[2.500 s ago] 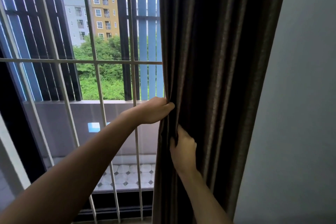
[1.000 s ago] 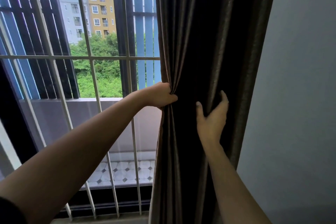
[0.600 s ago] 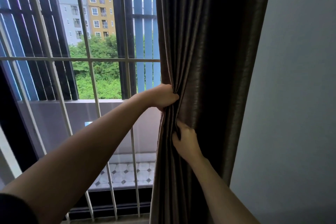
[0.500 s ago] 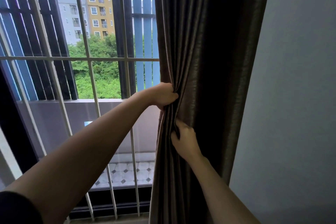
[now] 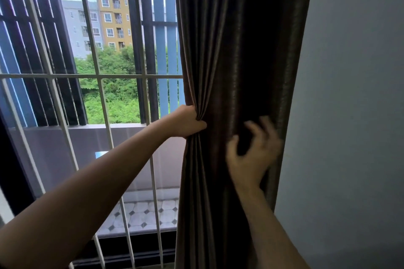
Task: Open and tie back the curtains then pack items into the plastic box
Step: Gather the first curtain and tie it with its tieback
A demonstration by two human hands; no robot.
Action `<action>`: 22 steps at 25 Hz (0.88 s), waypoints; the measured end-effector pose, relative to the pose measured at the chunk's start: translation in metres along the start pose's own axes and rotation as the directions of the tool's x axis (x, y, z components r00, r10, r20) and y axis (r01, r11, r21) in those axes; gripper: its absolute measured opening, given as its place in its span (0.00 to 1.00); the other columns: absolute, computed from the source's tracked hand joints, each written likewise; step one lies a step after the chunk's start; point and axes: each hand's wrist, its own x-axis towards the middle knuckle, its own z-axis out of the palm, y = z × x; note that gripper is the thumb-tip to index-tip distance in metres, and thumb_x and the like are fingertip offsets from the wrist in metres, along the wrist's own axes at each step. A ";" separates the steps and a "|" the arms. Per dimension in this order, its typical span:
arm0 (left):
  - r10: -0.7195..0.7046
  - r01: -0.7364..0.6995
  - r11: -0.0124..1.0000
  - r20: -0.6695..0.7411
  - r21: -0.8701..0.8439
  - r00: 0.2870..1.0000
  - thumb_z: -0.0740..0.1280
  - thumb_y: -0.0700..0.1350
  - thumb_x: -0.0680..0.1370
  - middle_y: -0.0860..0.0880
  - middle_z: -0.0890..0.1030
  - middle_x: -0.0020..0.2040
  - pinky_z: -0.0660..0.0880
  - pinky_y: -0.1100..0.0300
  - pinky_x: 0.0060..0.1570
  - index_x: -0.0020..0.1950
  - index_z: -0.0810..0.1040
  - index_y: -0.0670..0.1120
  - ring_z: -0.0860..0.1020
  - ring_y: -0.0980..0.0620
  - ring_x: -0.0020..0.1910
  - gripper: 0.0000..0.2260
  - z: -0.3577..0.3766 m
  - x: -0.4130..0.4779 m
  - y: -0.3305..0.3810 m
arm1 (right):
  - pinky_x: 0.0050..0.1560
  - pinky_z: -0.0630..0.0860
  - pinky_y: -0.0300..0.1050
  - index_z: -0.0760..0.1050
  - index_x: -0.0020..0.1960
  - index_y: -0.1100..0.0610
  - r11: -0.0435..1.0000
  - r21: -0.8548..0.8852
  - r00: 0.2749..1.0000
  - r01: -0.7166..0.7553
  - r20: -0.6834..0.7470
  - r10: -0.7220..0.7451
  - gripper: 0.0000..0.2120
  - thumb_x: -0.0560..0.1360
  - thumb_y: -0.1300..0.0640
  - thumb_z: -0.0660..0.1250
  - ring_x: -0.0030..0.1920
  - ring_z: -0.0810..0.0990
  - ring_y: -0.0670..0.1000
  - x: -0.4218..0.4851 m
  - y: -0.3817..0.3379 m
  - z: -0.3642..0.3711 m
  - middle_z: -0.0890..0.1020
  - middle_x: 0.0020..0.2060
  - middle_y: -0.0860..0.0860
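- Daylight comes in through the window (image 5: 122, 98) on the left, and the sky outside is pale and bright.
- The curtain (image 5: 240, 50) stands dark against it, its deep folds nearly black, with a faint sheen on the ridges.
- The right hand (image 5: 253, 153) is smeared by motion blur; the left hand (image 5: 188, 122) is sharp.
- The wall (image 5: 349, 116) sits in flat grey shade.
- The window bars (image 5: 65, 76) bow towards the left edge.

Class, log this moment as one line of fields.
step: gathering curtain, not yet tied | left hand: grips bunched edge | right hand: fingers spread before folds, blurred
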 end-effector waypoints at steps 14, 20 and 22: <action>0.043 -0.033 0.996 0.115 -0.084 0.992 0.57 0.43 0.78 0.40 0.77 0.43 0.80 0.56 0.38 0.47 0.75 0.38 0.79 0.45 0.39 0.10 -0.001 0.007 0.002 | 0.48 0.75 0.39 0.69 0.59 0.59 0.907 0.191 0.520 -0.375 0.854 0.035 0.21 0.67 0.68 0.59 0.43 0.75 0.41 -0.018 0.025 0.036 0.75 0.42 0.43; 0.007 0.010 0.995 0.168 -0.101 0.986 0.64 0.52 0.76 0.45 0.77 0.41 0.76 0.63 0.33 0.47 0.76 0.41 0.78 0.50 0.38 0.13 0.000 0.013 0.023 | 0.50 0.73 0.41 0.63 0.52 0.53 0.930 0.066 0.332 -0.362 0.941 0.063 0.20 0.64 0.66 0.64 0.49 0.73 0.50 -0.019 0.015 0.051 0.70 0.47 0.52; 0.007 -0.006 1.000 0.139 -0.010 0.990 0.67 0.61 0.71 0.45 0.78 0.44 0.79 0.59 0.39 0.50 0.77 0.42 0.79 0.49 0.42 0.22 0.003 0.016 0.025 | 0.57 0.74 0.52 0.62 0.60 0.54 0.928 0.036 0.299 -0.371 0.951 0.083 0.30 0.60 0.58 0.65 0.56 0.72 0.56 -0.020 0.013 0.052 0.69 0.55 0.55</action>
